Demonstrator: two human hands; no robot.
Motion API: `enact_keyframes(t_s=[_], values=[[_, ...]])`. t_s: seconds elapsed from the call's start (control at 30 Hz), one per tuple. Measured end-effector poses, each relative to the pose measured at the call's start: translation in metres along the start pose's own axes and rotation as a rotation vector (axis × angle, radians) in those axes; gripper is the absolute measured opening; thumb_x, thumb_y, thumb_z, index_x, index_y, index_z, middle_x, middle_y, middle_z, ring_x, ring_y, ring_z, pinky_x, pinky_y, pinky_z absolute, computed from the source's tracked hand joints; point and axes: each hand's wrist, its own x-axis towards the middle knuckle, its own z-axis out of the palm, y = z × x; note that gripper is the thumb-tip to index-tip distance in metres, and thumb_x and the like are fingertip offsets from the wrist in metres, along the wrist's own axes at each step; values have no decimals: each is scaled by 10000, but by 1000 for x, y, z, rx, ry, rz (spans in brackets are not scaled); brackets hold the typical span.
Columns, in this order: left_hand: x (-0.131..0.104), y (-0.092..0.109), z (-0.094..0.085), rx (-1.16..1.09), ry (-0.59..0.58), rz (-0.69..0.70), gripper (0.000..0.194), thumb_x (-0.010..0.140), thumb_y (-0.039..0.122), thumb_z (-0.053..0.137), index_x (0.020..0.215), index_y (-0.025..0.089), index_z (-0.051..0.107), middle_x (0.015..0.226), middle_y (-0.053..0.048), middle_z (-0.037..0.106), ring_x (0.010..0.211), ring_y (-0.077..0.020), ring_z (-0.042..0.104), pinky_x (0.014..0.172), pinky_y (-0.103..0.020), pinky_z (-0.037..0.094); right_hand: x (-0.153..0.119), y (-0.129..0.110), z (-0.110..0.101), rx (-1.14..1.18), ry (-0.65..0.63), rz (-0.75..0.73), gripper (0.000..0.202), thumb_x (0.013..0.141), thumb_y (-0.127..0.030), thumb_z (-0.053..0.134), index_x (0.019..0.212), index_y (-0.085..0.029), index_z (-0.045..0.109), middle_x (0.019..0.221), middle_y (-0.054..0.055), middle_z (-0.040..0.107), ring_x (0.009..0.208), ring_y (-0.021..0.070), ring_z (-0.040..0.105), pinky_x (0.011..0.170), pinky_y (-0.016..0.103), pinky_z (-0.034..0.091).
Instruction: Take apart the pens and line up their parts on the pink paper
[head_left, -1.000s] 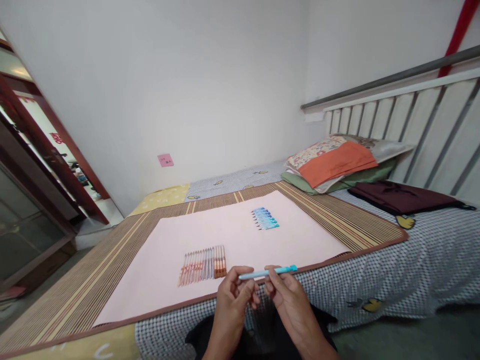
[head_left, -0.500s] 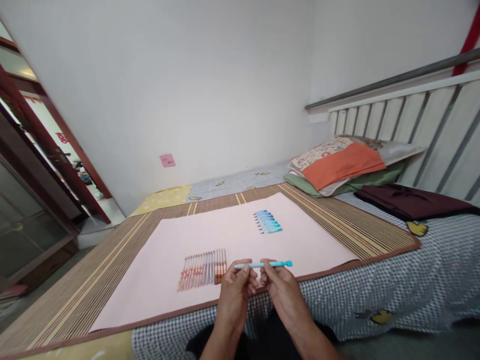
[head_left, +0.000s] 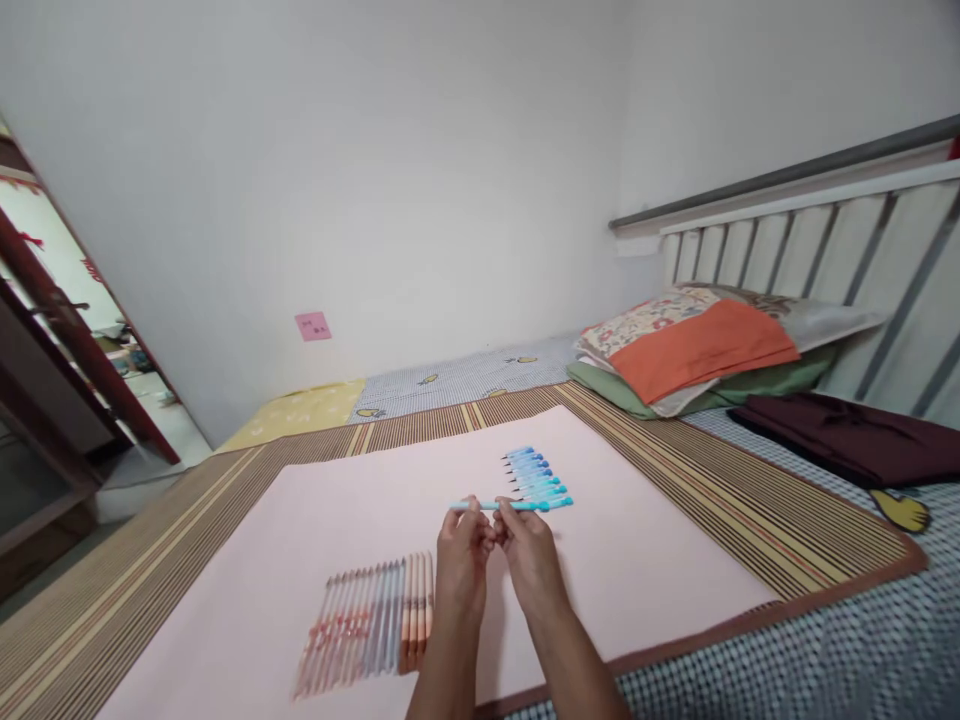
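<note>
Between my two hands a light-blue pen (head_left: 487, 506) is held level above the pale pink sheet, its turquoise end to the right. My left hand (head_left: 462, 555) pinches it near its left end. The fingers of my right hand (head_left: 528, 552) are closed around its right half. Just beyond the hands lies a short row of blue pens (head_left: 531, 466) with dark tips pointing left. To the left of my left hand, many slim pens (head_left: 360, 620) lie side by side, some with reddish patterns, some greyish, some with orange-brown lower ends.
The pink sheet (head_left: 240, 590) covers a striped mat (head_left: 675, 470) on a bed with checked bedding. At the right are stacked pillows (head_left: 705, 345) and folded dark-maroon cloth (head_left: 855, 432), beside a white slatted headboard (head_left: 810, 250). A pink note (head_left: 313, 326) is on the wall.
Both hands have moved forward over the sheet, carrying the light-blue pen close to the row of blue pens. The camera view has shifted nearer to the bed.
</note>
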Motion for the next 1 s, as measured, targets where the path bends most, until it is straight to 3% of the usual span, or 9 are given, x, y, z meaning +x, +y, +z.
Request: enact_keyframes(t_s=[0.1,0.3,0.47,0.57,0.7,0.8,1.0], values=[[10,-7,-7,0,-5,11,430,557,361,939,786,154,640,657,17,655,560,-83,576,551,-199,450,11,10,-6,-22,39,-19,372,651,-446,901,688,-163,662,619,-26,594,599,124,524,588,274,450],[15,-17,-17,-52,153,-27,371,600,284,913,762,159,604,642,-17,698,520,-95,604,485,-180,450,12,19,-12,-41,54,28,424,616,-423,924,872,-151,724,632,-31,617,618,136,560,606,282,470],[13,-19,-17,-114,236,-89,150,784,149,754,736,138,612,617,-41,701,500,-102,630,493,-183,511,8,18,-14,-37,99,46,404,589,-448,931,738,-147,707,628,-20,620,593,115,538,584,264,466],[13,-19,-18,-123,293,-102,129,854,88,658,740,129,615,607,-54,701,495,-98,633,494,-175,525,10,20,-17,-31,151,49,430,576,-456,936,792,-141,740,682,-7,648,620,105,543,588,241,473],[15,-18,-25,-125,335,-95,142,890,67,615,760,124,622,607,-64,705,497,-108,646,493,-180,541,15,26,-22,76,194,78,376,659,-449,899,838,-155,748,724,-9,649,640,93,548,578,209,483],[17,-17,-29,-161,342,-110,166,899,49,598,752,120,627,623,-73,710,511,-114,661,506,-184,556,18,28,-24,246,179,170,268,705,-344,881,828,-159,732,719,-17,641,609,77,538,539,183,477],[21,-10,-34,-323,295,-278,213,930,48,556,747,105,647,658,-73,707,546,-98,667,513,-158,555,20,27,-26,439,117,322,105,822,-215,787,844,-174,692,712,-19,641,568,66,532,521,173,506]])
